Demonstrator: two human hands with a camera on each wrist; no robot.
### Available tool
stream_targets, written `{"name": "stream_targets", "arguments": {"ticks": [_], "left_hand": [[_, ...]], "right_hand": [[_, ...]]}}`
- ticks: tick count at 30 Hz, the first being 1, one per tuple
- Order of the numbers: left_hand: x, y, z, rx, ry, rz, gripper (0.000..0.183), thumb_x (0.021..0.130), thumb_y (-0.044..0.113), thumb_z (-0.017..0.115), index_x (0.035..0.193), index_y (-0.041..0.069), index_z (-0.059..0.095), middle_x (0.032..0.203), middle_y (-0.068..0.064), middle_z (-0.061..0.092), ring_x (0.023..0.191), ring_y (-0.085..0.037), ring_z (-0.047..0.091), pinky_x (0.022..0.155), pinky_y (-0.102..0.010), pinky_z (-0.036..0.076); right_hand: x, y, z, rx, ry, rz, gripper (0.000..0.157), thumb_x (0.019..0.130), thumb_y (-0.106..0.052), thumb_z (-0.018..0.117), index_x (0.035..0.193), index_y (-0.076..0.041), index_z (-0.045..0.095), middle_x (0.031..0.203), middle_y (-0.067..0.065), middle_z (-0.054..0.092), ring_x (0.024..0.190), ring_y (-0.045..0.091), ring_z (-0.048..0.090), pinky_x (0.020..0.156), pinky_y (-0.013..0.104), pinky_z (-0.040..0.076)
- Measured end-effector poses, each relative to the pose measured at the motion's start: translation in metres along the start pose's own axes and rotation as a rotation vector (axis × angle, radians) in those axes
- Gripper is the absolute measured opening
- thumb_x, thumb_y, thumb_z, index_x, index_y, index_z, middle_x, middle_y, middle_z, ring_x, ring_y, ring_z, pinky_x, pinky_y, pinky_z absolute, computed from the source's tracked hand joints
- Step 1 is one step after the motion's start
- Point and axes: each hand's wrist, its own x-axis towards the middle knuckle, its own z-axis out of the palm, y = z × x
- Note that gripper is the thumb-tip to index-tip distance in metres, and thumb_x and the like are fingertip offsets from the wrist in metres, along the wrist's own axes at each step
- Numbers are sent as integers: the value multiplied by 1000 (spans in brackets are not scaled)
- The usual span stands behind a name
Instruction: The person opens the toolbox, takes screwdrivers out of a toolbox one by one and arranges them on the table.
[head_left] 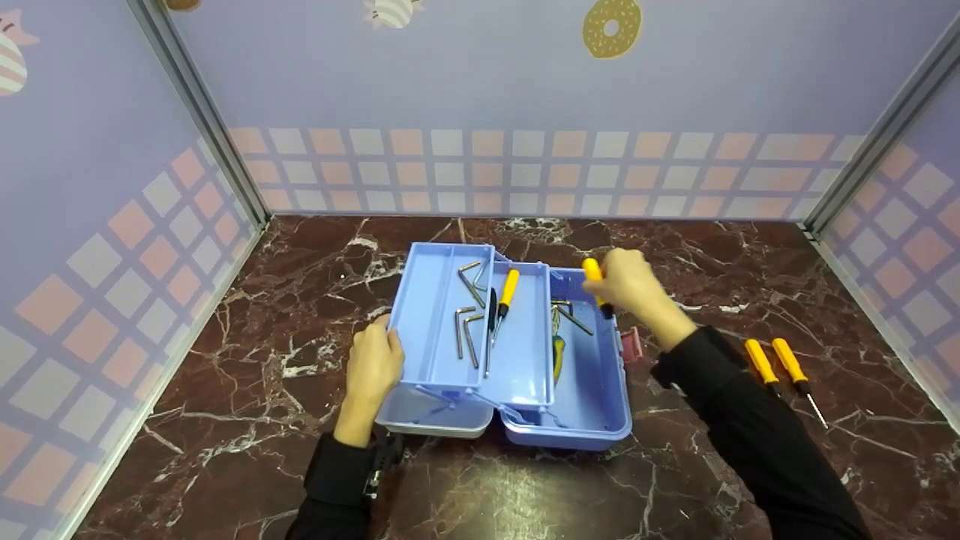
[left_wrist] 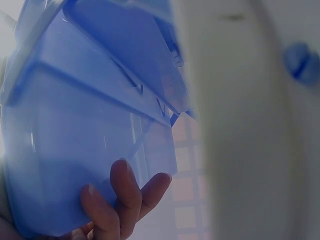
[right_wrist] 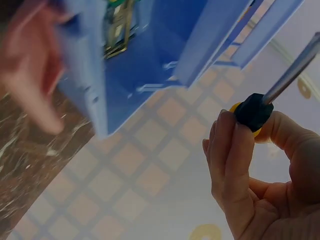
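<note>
Head view, right hand (head_left: 630, 279) pinching yellow screwdriver (head_left: 592, 269), left hand (head_left: 375, 357) gripping blue tray (head_left: 421, 322)

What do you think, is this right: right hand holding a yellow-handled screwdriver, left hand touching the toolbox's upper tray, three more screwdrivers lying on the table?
Not quite: in the head view, two more screwdrivers, not three, lie on the table. The right hand does hold a yellow-handled screwdriver, and the left hand does touch the upper tray.

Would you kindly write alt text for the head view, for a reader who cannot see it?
A right hand holds a yellow-handled screwdriver over the right side of an open blue toolbox, while the left hand grips its raised tray. Two more screwdrivers lie at right on the dark table.
</note>
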Motion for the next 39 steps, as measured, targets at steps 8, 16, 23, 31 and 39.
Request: {"name": "stream_targets", "arguments": {"ticks": [8, 16, 23, 31, 39], "left_hand": [[0, -1, 1, 2, 9, 14, 29, 88, 5, 44, 113, -6, 55, 98, -30, 58, 84, -44, 58, 66, -52, 46], [1, -1, 0, -2, 2, -1, 32, 89, 5, 44, 116, -7, 52, 101, -30, 57, 87, -43, 57, 68, -51, 46], [1, 0, -1, 4, -4, -4, 32, 89, 6, 43, 117, -7, 52, 102, -30, 57, 88, -44, 57, 70, -52, 46], [1, -2, 0, 4, 8, 0, 31, 88, 5, 44, 116, -6, 53, 101, -30, 58, 87, -44, 57, 70, -52, 45], [1, -2, 0, 3, 12, 2, 32, 88, 5, 44, 116, -8, 52, 102, -31, 57, 88, -44, 57, 71, -51, 45]], "right_hand": [[-8, 53, -12, -27, 11, 36, 26, 75, -20, 64, 64, 2, 59, 55, 11, 58, 45, 21, 55, 51, 36, 48], [-20, 108, -22, -57, -21, 102, 27, 76, -22, 63, 74, 5, 62, 63, 11, 58, 53, 21, 53, 51, 35, 44], [-29, 149, -23, -88, -111, 222, 34, 80, -23, 60, 90, 9, 61, 73, 18, 58, 60, 25, 55, 51, 33, 44], [-39, 176, -19, -97, -173, 368, 31, 82, -19, 59, 95, 10, 56, 76, 21, 56, 50, 21, 56, 44, 31, 44], [-46, 190, -15, -69, -166, 399, 30, 82, -16, 58, 96, 11, 55, 71, 19, 57, 46, 20, 57, 43, 31, 46]]}}
